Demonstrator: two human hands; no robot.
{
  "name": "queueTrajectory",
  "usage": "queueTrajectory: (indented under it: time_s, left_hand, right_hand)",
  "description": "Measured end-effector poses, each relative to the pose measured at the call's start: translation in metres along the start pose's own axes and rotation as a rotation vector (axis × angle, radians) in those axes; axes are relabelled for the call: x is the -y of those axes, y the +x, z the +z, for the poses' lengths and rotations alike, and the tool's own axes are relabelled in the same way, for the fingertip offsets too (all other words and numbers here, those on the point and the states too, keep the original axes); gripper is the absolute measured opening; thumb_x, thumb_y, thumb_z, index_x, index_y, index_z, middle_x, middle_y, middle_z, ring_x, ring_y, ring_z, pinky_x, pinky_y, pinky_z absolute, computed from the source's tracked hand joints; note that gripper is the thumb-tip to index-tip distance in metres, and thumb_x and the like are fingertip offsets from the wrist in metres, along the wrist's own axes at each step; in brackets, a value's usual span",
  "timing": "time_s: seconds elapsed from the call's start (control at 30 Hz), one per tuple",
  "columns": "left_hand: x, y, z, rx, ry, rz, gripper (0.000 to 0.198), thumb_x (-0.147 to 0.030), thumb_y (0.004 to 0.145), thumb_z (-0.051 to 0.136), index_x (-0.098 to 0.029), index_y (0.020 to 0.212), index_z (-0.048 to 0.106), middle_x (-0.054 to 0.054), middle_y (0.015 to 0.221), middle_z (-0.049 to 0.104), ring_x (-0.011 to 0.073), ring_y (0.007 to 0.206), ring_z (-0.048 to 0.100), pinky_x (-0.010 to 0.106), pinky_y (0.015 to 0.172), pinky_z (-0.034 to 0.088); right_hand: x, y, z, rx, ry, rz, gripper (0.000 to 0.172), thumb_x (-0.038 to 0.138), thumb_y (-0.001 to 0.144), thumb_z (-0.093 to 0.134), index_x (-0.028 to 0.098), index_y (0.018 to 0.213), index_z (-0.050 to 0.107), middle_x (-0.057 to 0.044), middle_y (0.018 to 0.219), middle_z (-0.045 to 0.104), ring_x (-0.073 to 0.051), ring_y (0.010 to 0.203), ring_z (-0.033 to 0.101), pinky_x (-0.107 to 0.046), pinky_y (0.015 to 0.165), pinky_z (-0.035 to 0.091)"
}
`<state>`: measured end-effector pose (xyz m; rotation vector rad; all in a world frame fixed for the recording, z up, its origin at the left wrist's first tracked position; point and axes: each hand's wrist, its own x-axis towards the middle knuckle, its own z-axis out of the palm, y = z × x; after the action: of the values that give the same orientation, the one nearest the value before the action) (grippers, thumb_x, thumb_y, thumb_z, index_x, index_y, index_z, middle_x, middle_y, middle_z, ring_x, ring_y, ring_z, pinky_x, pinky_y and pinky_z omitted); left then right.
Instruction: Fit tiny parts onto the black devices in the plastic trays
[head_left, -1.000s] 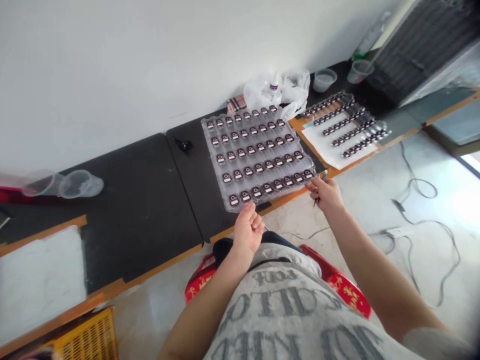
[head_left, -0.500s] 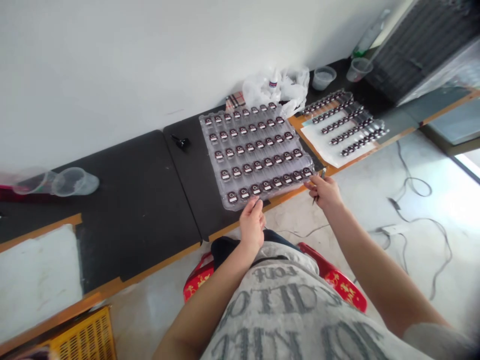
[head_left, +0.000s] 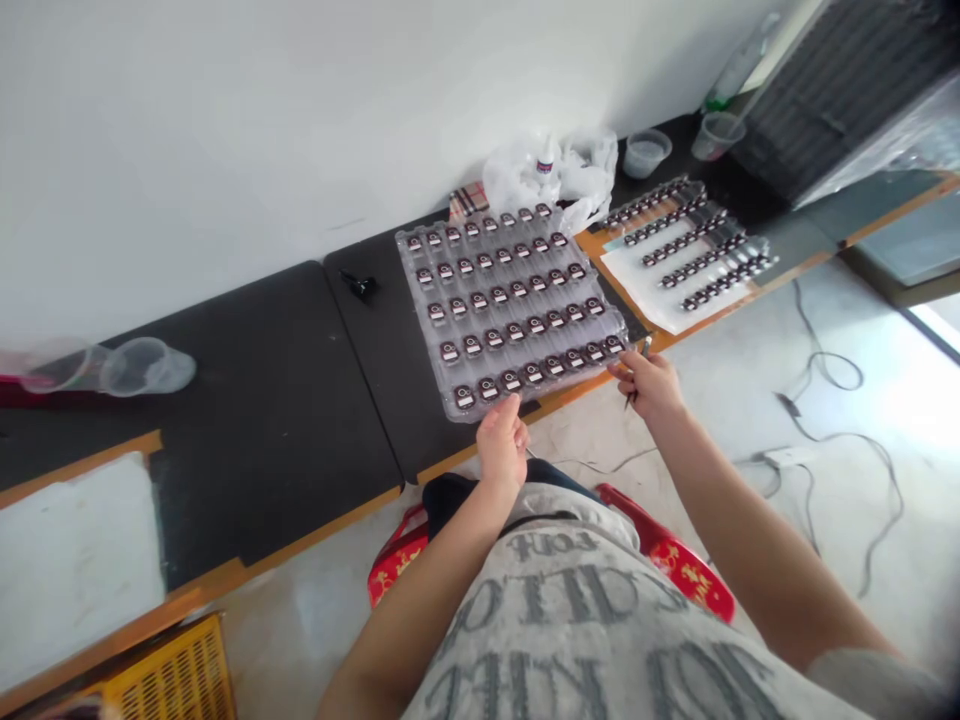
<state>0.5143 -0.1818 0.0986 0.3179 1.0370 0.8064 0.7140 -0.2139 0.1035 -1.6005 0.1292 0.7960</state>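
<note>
A clear plastic blister tray [head_left: 420, 300] lies on the black bench mat, with several rows of small dark parts in its pockets. My left hand [head_left: 501, 445] is closed on the tray's near edge, fingers curled over the rim. My right hand [head_left: 646, 381] pinches the tray's near right corner and also holds a thin dark tool [head_left: 638, 366] that sticks out past the fingers.
To the right a white sheet [head_left: 645, 290] carries rows of small dark parts. Behind the tray are a crumpled plastic bag with a small bottle [head_left: 545, 160] and two plastic cups [head_left: 646, 152]. Clear cups [head_left: 142, 365] lie at the left; a yellow crate [head_left: 169, 675] stands below. Cables [head_left: 832, 440] trail on the floor.
My left hand rose from below the bench edge and closed on the tray's near rim. The right hand stayed at the corner.
</note>
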Motion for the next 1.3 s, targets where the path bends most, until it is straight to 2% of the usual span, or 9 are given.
queueTrajectory:
  time_s: [0.27,0.47,0.67,0.87,1.1,1.3]
  left_hand:
    - [-0.001,0.002,-0.002,-0.031,0.074,-0.017,0.045,-0.052,0.065,0.073,-0.012,0.08,0.06,-0.011,0.046,0.026,0.0019,0.036,0.024,0.02,0.039,0.017]
    - [-0.003,0.0,-0.003,-0.035,0.02,-0.112,0.043,-0.049,0.066,0.073,-0.011,0.08,0.059,-0.011,0.046,0.026,0.0017,0.036,0.023,0.019,0.038,0.016]
    - [-0.003,0.0,-0.004,-0.028,0.031,-0.103,0.043,-0.05,0.067,0.073,-0.012,0.08,0.059,-0.011,0.046,0.027,0.0017,0.037,0.025,0.019,0.039,0.018]
    - [-0.005,-0.002,-0.003,-0.025,0.01,-0.145,0.042,-0.048,0.066,0.074,-0.011,0.08,0.058,-0.011,0.046,0.026,0.0016,0.036,0.023,0.019,0.038,0.016]
    - [-0.003,-0.001,-0.003,-0.023,0.008,-0.122,0.043,-0.048,0.066,0.074,-0.011,0.08,0.058,-0.011,0.046,0.026,0.0015,0.036,0.024,0.019,0.038,0.015]
    - [-0.002,0.0,-0.003,-0.026,0.034,-0.084,0.045,-0.051,0.065,0.074,-0.011,0.078,0.058,-0.011,0.045,0.026,0.0014,0.036,0.023,0.018,0.038,0.015]
  right_hand:
    - [0.0,0.002,-0.001,0.013,0.004,-0.001,0.025,0.012,0.056,0.066,0.018,0.068,0.044,0.003,0.061,0.053,-0.008,0.05,0.057,-0.01,0.027,0.018]
    - [0.0,0.002,-0.001,0.012,-0.003,0.003,0.026,0.014,0.057,0.068,0.018,0.067,0.044,0.003,0.061,0.053,-0.008,0.05,0.056,-0.011,0.028,0.019]
    - [-0.002,0.004,-0.005,-0.002,-0.023,-0.015,0.028,0.015,0.056,0.07,0.018,0.066,0.044,0.003,0.063,0.053,-0.006,0.048,0.052,-0.011,0.028,0.018]
    - [-0.003,0.006,-0.007,-0.007,-0.026,-0.016,0.024,0.013,0.057,0.068,0.017,0.067,0.046,0.003,0.063,0.053,-0.006,0.05,0.053,-0.011,0.028,0.02]
    - [-0.003,0.007,-0.009,0.018,-0.007,-0.002,0.023,0.012,0.057,0.069,0.016,0.066,0.047,0.002,0.06,0.054,-0.007,0.05,0.053,-0.01,0.027,0.02]
    - [-0.003,0.01,-0.012,0.061,-0.01,0.006,0.028,0.014,0.055,0.072,0.017,0.069,0.047,0.003,0.065,0.055,-0.007,0.051,0.055,-0.01,0.027,0.02]
